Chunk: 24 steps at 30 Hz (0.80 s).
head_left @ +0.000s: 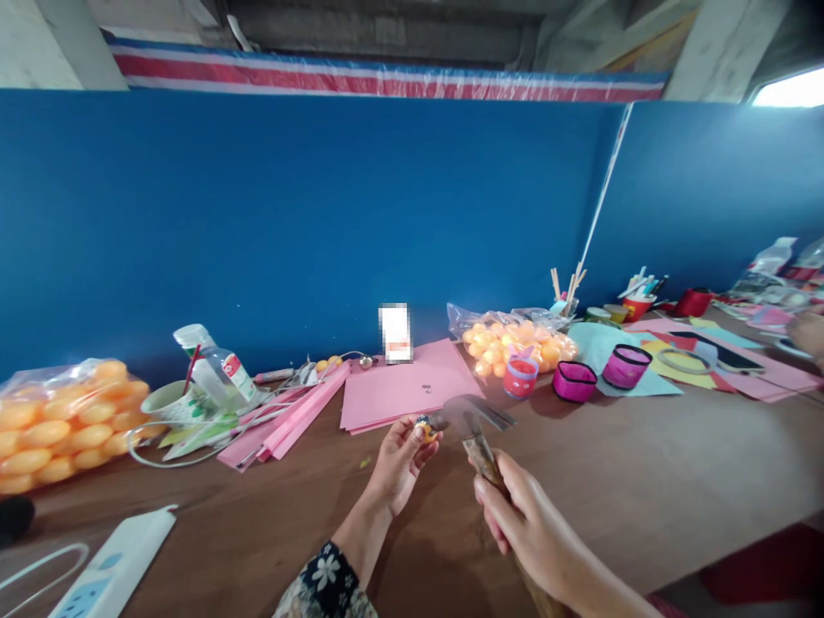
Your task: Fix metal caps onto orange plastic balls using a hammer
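Observation:
Between the fingertips of my left hand (400, 459) is a small round orange-yellow piece (425, 428) with a dark patterned top; its exact kind is too small to tell. My right hand (515, 502) is wrapped around the wooden handle of a claw hammer (481, 453). The hammer's head is blurred and lies just right of the orange-yellow piece, its striking face close to it; whether they touch I cannot tell. Both hands are above the brown table (444, 549), in front of a stack of pink paper (399, 390).
Bags of orange balls stand at left (61, 429) and behind right (508, 343). A clear bottle (222, 369), folded pink strips (309, 416) and a power strip (116, 566) are on the left. Purple rings (575, 382), a red cup (520, 378) and a phone (721, 353) lie right. Another person's hand (808, 330) shows far right.

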### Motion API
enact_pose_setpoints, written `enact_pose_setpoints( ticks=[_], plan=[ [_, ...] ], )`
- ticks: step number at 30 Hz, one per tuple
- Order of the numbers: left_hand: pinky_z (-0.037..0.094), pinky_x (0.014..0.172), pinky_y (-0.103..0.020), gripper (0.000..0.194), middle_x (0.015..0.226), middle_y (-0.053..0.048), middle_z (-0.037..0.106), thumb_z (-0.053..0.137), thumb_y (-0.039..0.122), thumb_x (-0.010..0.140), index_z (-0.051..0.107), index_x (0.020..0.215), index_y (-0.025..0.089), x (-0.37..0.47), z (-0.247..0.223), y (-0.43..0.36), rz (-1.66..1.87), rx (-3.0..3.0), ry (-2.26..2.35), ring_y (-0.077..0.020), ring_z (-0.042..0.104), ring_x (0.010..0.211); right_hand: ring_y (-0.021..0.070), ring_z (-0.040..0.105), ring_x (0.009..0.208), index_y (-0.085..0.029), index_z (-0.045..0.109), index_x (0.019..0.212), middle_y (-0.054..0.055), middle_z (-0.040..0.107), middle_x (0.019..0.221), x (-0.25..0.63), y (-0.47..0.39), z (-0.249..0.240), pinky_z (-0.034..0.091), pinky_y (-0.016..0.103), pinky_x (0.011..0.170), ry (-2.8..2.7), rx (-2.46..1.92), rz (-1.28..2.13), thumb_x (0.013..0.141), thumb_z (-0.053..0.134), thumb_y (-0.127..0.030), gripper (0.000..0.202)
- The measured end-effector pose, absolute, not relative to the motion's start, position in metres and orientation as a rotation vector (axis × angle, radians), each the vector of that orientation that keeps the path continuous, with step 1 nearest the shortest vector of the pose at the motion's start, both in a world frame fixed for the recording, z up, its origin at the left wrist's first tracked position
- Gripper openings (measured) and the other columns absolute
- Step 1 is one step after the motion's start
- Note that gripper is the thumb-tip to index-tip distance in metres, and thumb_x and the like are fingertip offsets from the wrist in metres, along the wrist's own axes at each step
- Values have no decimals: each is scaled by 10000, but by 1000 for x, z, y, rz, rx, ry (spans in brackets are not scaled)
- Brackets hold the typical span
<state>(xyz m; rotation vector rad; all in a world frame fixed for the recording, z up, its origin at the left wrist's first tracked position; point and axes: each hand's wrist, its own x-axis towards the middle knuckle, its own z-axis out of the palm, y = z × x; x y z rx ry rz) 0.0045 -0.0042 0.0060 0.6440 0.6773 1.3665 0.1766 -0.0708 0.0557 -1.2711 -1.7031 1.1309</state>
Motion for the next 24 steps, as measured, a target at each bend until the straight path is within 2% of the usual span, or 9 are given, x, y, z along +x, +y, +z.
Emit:
enact_pose_setpoints(
  ticks=[4, 9, 13, 15, 17, 21, 24],
  plan=[
    [480, 731, -211, 140, 809, -22, 661, 627, 248, 740, 584, 843, 164, 5, 3, -2, 1387, 615, 666, -98, 627, 760, 82, 428, 419, -203, 389, 784, -84, 420, 489, 178, -70, 58, 373, 184, 430, -1699, -1260, 1079, 886, 376, -335, 167],
    [493, 752, -221, 127, 796, -46, 682, 635, 243, 732, 618, 801, 138, 5, 2, -2, 1360, 582, 653, -121, 641, 765, 76, 418, 405, -201, 394, 761, -82, 420, 487, 178, -71, 56, 364, 182, 422, -1713, -1263, 1118, 880, 392, -363, 201],
    [506, 754, -222, 177, 854, -89, 691, 623, 260, 743, 639, 839, 112, 2, 4, 0, 1359, 517, 673, -137, 645, 789, 87, 420, 421, -206, 404, 760, -70, 412, 504, 187, -70, 56, 361, 179, 403, -1678, -1286, 1161, 903, 299, -424, 280],
    [512, 741, -214, 201, 900, -114, 687, 616, 260, 749, 642, 870, 102, 1, 5, 1, 1368, 501, 677, -137, 643, 796, 99, 437, 438, -211, 421, 771, -59, 427, 516, 199, -68, 58, 368, 191, 419, -1748, -1328, 1046, 907, 288, -422, 284],
    [518, 721, -205, 207, 913, -122, 685, 618, 259, 747, 644, 876, 100, 0, 5, 2, 1388, 486, 678, -130, 641, 783, 125, 494, 504, -215, 447, 804, -31, 493, 568, 217, -64, 58, 400, 221, 490, -1883, -1379, 794, 895, 342, -402, 234],
    [525, 698, -203, 197, 904, -122, 686, 638, 246, 730, 642, 864, 102, 0, 4, 3, 1391, 492, 677, -123, 641, 744, 196, 593, 775, -231, 486, 965, 49, 616, 864, 257, -49, 52, 437, 284, 672, -2135, -1436, 436, 858, 431, -347, 167],
    [532, 669, -204, 202, 873, -110, 691, 648, 248, 719, 639, 862, 106, 1, 3, 2, 1398, 498, 693, -120, 643, 704, 203, 599, 786, -250, 497, 992, 35, 622, 914, 283, -38, 44, 434, 294, 679, -2214, -1533, 258, 821, 461, -280, 177]
  ],
)
